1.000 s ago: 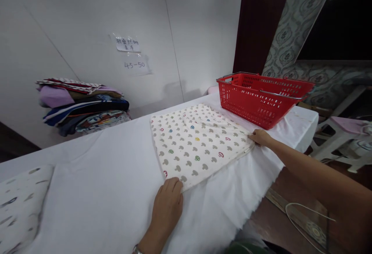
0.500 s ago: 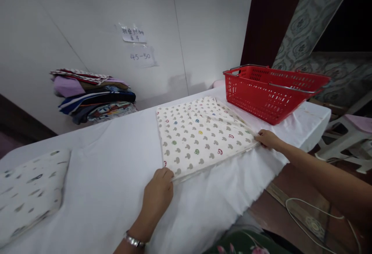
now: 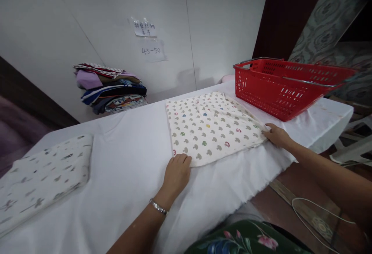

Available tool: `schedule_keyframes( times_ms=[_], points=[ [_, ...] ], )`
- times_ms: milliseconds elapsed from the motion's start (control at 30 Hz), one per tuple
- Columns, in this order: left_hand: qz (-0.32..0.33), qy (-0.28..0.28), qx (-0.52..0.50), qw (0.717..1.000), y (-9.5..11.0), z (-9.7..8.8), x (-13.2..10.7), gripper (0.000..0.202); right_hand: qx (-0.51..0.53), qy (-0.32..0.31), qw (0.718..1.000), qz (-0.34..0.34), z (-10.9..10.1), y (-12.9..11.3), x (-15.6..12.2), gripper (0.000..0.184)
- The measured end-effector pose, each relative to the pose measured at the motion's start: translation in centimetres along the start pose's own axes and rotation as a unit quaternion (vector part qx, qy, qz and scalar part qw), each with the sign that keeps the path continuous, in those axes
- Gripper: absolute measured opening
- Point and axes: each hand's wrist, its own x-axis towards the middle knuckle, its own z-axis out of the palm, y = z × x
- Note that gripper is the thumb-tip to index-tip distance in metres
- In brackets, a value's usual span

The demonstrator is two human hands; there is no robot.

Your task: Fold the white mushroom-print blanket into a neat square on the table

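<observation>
A folded cream cloth (image 3: pixel 215 128) printed with grey and coloured mushrooms lies flat on the white-covered table (image 3: pixel 130 161). Its near left corner is pinched by my left hand (image 3: pixel 178 172), which wears a silver bracelet on the wrist. My right hand (image 3: pixel 277 134) closes its fingers on the near right corner. Slight wrinkles run across the cloth's far right part. The thumbs are mostly hidden under the edge.
Another folded white patterned cloth (image 3: pixel 52 176) lies at the table's left. A red plastic basket (image 3: pixel 261 91) with metal handles stands at the back right. Beyond the far edge is a pile of folded fabrics (image 3: pixel 112 89), near paper signs (image 3: pixel 152 49) on the wall.
The whole scene sits further right in view, as the camera has turned left. Both hands stay at the near corners, and the cloth's near edge looks more even.
</observation>
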Motion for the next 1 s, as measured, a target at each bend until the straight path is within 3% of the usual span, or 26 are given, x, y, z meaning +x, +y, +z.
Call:
schedule_keyframes(
  times_ms=[200,433,800,1000],
  points=[
    [-0.072,0.012,0.014,0.997,-1.0,-0.4,1.8,0.024,0.019,0.008,1.000,0.004,0.0,-0.5,1.0,0.045],
    [-0.059,-0.027,0.021,0.998,-1.1,1.1,0.6,0.028,-0.050,0.014,0.999,-0.003,0.8,-0.1,1.3,0.052],
    [-0.023,-0.039,-0.022,0.999,-0.9,0.6,-0.3,0.029,-0.053,0.027,0.998,-0.022,0.9,0.0,1.2,0.051],
    [-0.061,-0.087,-0.017,0.994,-1.0,-0.2,-1.1,0.027,-0.056,0.005,0.998,-0.036,1.6,1.4,2.1,0.051]
  ],
)
